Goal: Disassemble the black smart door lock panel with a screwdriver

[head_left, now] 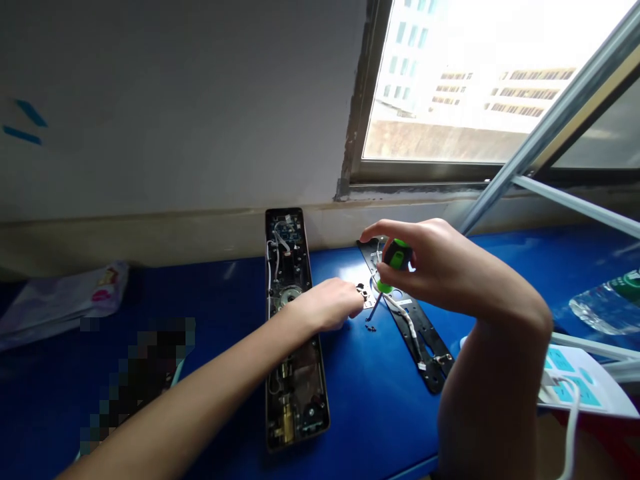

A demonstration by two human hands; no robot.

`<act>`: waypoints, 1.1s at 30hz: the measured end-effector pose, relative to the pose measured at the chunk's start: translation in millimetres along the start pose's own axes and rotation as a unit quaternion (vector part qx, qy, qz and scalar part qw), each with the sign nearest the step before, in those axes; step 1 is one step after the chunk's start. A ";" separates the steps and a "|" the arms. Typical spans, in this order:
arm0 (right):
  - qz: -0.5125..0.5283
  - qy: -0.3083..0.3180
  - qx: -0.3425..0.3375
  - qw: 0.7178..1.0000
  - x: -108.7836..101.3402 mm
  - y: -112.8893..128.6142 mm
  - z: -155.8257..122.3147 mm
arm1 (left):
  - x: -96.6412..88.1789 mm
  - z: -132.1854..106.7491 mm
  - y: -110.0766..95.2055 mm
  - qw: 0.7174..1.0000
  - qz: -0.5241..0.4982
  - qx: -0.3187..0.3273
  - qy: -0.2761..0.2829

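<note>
My right hand point(440, 267) is closed round a screwdriver point(393, 263) with a green and black handle, its shaft pointing down at the blue table point(360, 393). My left hand point(333, 303) reaches across an opened door-lock body point(293, 333) and pinches a small metal part point(361, 290) beside the screwdriver's tip. A few tiny dark screws point(371, 327) lie just below the tip. To the right lies a black lock backplate point(420, 327) with a white cable point(406, 317) across it.
A wall and window sill run along the table's far edge. A crumpled plastic bag point(60, 303) lies at the left, a clear plastic bottle point(607, 303) at the right, and a white card with blue squares point(580, 380) near my right forearm. A metal window frame bar point(550, 127) slants overhead.
</note>
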State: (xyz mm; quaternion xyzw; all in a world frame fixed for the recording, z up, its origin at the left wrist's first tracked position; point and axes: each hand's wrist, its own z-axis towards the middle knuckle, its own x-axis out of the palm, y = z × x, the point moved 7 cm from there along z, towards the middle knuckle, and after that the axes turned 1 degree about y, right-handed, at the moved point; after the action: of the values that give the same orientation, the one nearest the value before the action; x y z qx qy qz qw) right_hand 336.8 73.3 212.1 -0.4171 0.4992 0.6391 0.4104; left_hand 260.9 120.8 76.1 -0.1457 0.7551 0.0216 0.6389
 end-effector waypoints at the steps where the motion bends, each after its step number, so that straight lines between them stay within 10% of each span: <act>1: 0.001 -0.001 -0.002 1.000 -0.4 -0.2 0.0 | 2.3 1.8 0.6 1.000 -0.001 -0.002 0.006; 33: 0.014 0.008 -0.021 1.000 2.1 3.3 1.7 | 1.1 -13.8 -5.0 0.999 -0.009 -0.031 -0.035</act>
State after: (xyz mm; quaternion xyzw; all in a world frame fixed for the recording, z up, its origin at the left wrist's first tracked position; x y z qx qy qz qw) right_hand 332.9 74.7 211.3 -0.4232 0.4946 0.6522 0.3884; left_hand 248.7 112.7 78.3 -0.1711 0.7302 0.0445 0.6599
